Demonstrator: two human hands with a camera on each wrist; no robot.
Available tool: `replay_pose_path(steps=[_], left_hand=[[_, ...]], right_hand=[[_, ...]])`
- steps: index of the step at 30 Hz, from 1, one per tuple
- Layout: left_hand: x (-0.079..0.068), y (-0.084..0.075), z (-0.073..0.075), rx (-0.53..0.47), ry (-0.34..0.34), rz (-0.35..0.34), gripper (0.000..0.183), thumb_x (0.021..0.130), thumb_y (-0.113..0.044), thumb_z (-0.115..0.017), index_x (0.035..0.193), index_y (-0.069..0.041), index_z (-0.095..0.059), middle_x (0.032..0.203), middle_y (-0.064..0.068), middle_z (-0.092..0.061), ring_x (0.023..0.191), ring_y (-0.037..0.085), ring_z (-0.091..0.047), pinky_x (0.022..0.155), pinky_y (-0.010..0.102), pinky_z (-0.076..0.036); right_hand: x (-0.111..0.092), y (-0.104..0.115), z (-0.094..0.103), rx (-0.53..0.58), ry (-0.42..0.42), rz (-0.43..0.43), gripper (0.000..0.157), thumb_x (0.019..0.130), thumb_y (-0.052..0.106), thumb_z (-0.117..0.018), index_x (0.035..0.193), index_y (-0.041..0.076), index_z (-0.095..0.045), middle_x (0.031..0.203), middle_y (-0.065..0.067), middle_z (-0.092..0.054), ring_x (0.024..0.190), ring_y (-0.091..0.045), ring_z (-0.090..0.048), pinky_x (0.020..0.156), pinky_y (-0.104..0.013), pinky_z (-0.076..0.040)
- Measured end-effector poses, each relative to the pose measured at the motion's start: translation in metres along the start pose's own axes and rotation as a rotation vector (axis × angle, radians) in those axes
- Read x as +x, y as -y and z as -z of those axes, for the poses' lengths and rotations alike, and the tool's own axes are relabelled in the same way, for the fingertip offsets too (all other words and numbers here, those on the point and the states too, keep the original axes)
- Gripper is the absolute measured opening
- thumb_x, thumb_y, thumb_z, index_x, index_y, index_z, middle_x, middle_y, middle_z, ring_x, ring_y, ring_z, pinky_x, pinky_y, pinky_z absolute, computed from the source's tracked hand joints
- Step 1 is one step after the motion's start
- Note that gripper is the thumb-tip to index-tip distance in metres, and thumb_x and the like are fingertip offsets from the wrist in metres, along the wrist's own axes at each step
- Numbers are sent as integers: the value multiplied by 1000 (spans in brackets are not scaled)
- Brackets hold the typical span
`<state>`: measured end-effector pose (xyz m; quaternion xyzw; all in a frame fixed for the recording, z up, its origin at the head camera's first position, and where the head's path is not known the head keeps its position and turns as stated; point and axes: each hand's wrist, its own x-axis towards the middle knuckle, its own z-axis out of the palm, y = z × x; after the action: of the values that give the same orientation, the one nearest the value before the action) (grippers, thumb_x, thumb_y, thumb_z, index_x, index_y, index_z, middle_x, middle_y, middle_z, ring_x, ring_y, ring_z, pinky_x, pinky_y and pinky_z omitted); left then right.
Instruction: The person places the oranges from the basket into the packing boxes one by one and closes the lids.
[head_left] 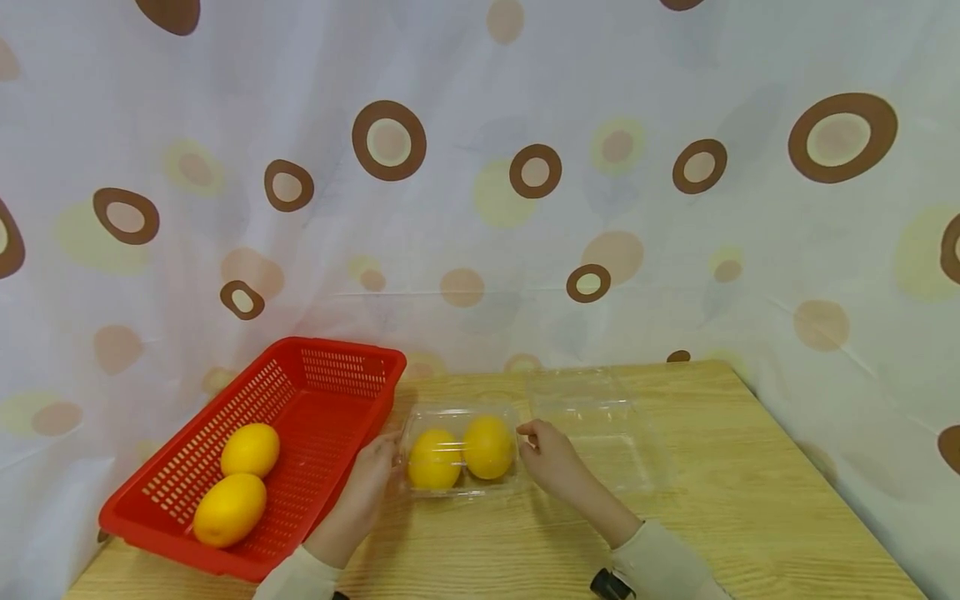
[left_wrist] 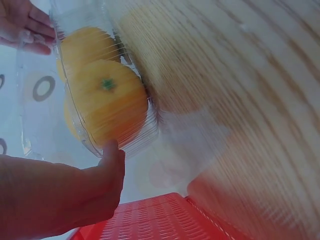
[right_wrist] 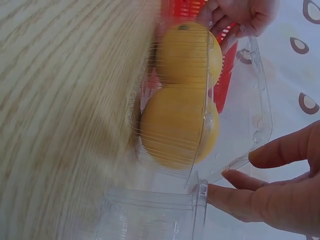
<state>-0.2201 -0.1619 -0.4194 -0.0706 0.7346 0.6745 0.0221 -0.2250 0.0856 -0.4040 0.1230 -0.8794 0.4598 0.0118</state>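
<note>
A clear plastic clamshell box (head_left: 461, 492) stands on the table, holding two oranges (head_left: 488, 447) side by side. Its clear lid (right_wrist: 262, 100) is raised at an angle from the tray, seen in the right wrist view. My left hand (head_left: 369, 477) grips the box's left end; the left wrist view has the thumb at the tray's rim and the other fingers mostly hidden. At the other end, my right hand (head_left: 551, 458) pinches the lid's edge between thumb and fingers, close to the neighbouring box.
Left of the box is a red perforated basket (head_left: 322, 417) with two more oranges (head_left: 229, 510) inside. A second clear plastic box (head_left: 615, 450) lies open to the right, near my right hand. Behind the wooden table (head_left: 750, 500) hangs a patterned curtain (head_left: 465, 225).
</note>
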Motion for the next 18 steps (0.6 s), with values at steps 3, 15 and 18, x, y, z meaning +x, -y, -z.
replay_pose_path(steps=[3,15,18], left_hand=[[-1,0,1,11,0,9,45,100,-10,-30,137,13,-38,114,21,-50,100,29,-49,84,41,-44],[-3,5,8,76,15,15,43,100,-5,-37,138,16,-36,113,21,-51,96,26,-51,86,39,-45],[-5,6,9,113,18,3,44,98,-3,-40,136,18,-36,116,25,-51,98,28,-52,87,40,-46]], right_hand=[[-1,-1,-1,2,8,-11,31,92,-2,-50,120,-16,-53,122,-35,-53,115,-49,-51,91,-52,-47],[-5,4,0,-45,68,-38,43,88,-3,-52,125,-23,-44,121,-40,-51,113,-48,-53,91,-52,-47],[-5,3,-1,-39,97,-60,45,86,-3,-51,126,-23,-43,122,-40,-50,113,-49,-53,91,-52,-47]])
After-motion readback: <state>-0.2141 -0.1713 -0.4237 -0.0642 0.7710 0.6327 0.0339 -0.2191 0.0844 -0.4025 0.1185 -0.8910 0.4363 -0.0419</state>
